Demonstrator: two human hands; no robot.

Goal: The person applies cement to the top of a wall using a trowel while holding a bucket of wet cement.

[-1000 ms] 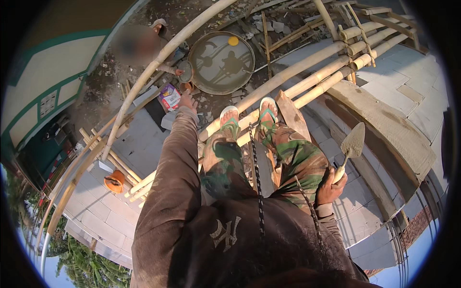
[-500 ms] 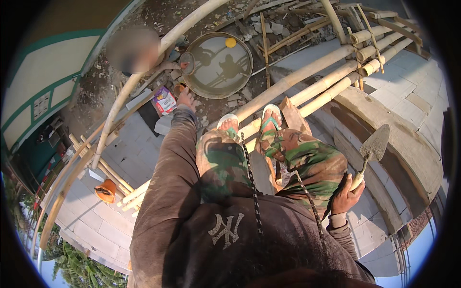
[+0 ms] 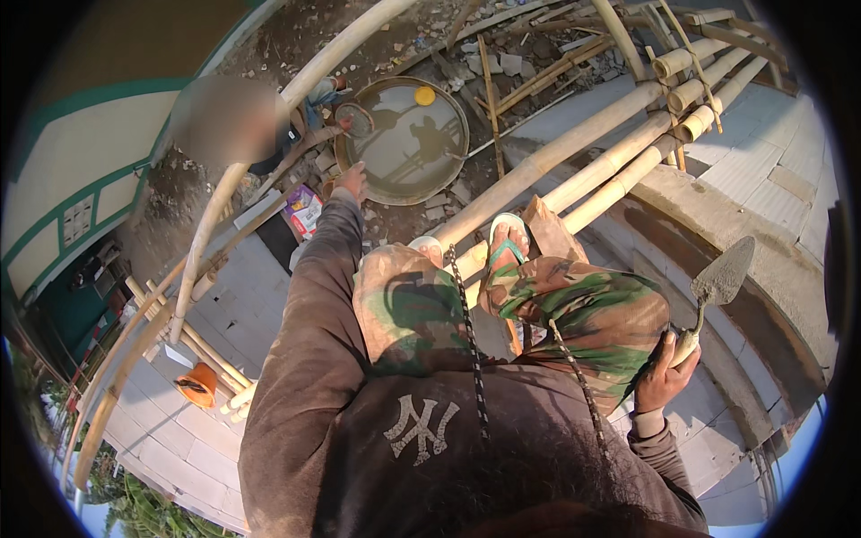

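Note:
My right hand (image 3: 662,381) grips the pale handle of a trowel (image 3: 723,272), whose pointed, mortar-smeared blade tilts up and away beside my right knee. My left arm reaches far forward. At its end, my left hand (image 3: 352,182) has at least one finger stretched out by the near-left rim of a large round basin (image 3: 395,199) of greyish liquid, and nothing shows in it. An orange-brown container (image 3: 328,187) sits beside that hand, mostly hidden by it. In the basin lies a yellow round thing (image 3: 424,96).
Another person's hand (image 3: 344,125) holds a round scoop-like vessel (image 3: 357,117) at the basin's left edge. Bamboo poles (image 3: 574,148) run under my sandalled feet, and an upright pole (image 3: 332,58) crosses at left. A printed bag (image 3: 303,210) and orange bucket (image 3: 197,384) lie left.
My left hand has shifted from above the orange-brown container toward the basin's rim. My right hand and trowel sit slightly lower and further right. The other person has leaned lower and left.

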